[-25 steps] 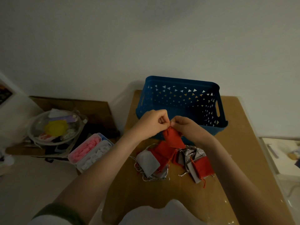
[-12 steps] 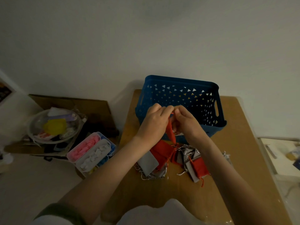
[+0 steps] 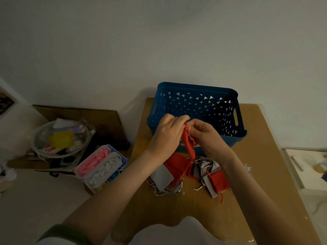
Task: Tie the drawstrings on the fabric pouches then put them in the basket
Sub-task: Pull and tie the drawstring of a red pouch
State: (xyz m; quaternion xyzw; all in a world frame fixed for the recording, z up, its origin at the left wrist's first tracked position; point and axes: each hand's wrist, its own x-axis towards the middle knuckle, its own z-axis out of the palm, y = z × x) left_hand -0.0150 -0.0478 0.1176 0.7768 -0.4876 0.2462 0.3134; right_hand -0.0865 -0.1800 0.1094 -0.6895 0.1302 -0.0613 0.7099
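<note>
Both our left hand (image 3: 165,135) and right hand (image 3: 206,134) pinch the small red fabric pouch (image 3: 189,143) at its top, mid-frame, before the blue perforated plastic basket (image 3: 198,96). We judge tying unfinished; red and grey pouches (image 3: 185,174) remain heaped on the brown tabletop (image 3: 265,165) below, and the basket looks empty.

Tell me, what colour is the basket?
The basket is blue, with small triangle holes, seen in the head view.

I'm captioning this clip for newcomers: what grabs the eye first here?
The left hand and right hand pinch the top of a red pouch at the centre, in front of the blue basket. Below them, a heap of red and grey pouches lies on the brown table.
</note>
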